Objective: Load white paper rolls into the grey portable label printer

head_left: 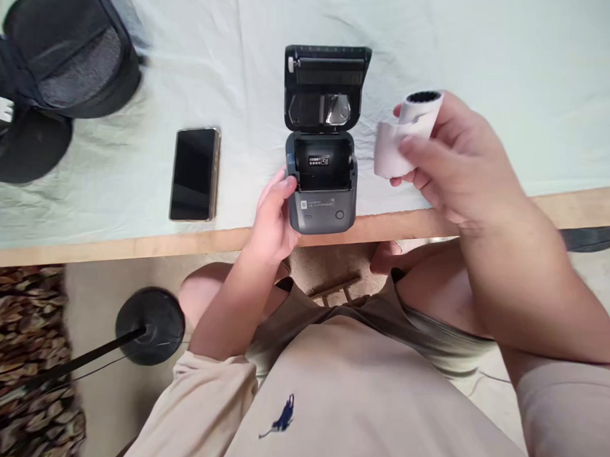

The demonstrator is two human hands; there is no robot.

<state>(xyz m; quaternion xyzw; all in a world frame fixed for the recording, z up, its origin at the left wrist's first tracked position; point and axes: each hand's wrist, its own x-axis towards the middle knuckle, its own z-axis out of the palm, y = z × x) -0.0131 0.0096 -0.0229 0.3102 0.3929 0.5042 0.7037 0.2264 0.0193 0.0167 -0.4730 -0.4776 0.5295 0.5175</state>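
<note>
A person's left hand (274, 217) grips the left side of a small dark printer (320, 182) standing at the table's (109, 245) near edge, its lid open. Their right hand (454, 167) holds a white paper roll (405, 135) up just right of it. A phone (195, 174) lies farther left.

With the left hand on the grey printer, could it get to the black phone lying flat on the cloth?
Probably yes. The left hand rests on the left side of the small grey label printer, and the black smartphone lies to its left on the pale cloth with nothing between them. It would have to let go of the printer first.
</note>
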